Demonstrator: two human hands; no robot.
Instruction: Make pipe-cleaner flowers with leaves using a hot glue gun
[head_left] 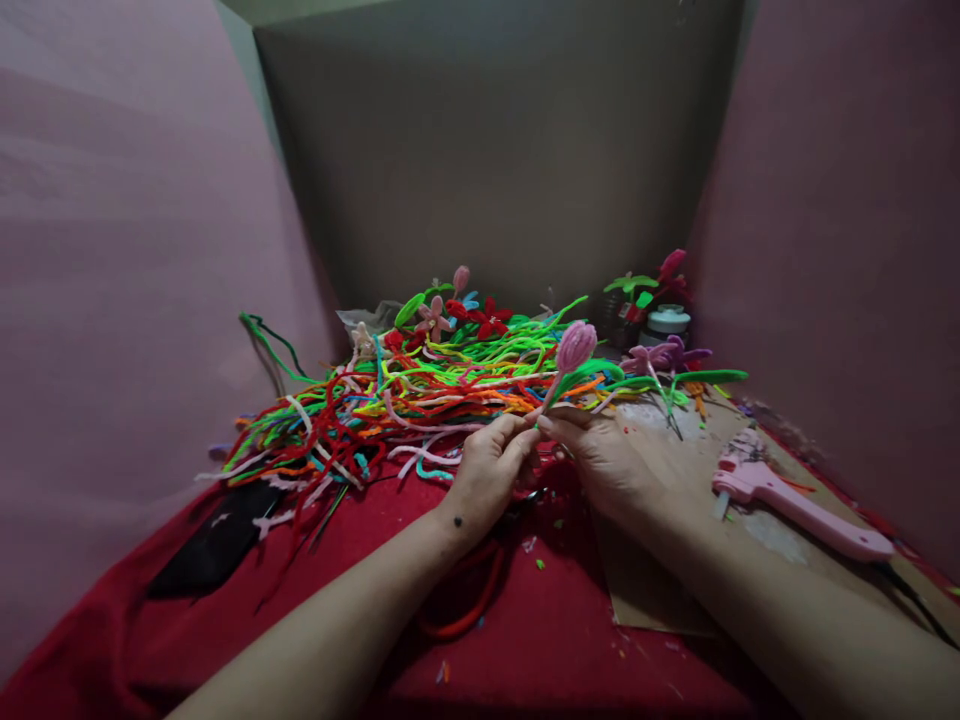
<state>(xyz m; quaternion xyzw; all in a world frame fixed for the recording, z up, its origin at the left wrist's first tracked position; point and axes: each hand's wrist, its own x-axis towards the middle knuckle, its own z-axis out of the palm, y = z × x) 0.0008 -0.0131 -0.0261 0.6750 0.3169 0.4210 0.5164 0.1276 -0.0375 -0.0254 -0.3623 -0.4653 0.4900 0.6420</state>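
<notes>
My left hand (489, 472) and my right hand (606, 458) meet at the middle of the table, fingertips pinched together on the stem of a pink pipe-cleaner flower bud (575, 346). The bud stands up above the hands, with a green pipe cleaner (600, 372) curling beside its stem. Both hands are closed on that stem, just in front of a big heap of coloured pipe cleaners (420, 395).
A pink glue gun (795, 508) lies on brown cardboard (652, 590) at the right. Finished pipe-cleaner flowers (480, 315) and a small white-lidded jar (667, 322) stand at the back. A red cloth (555, 640) covers the table; a black object (217, 540) lies at left.
</notes>
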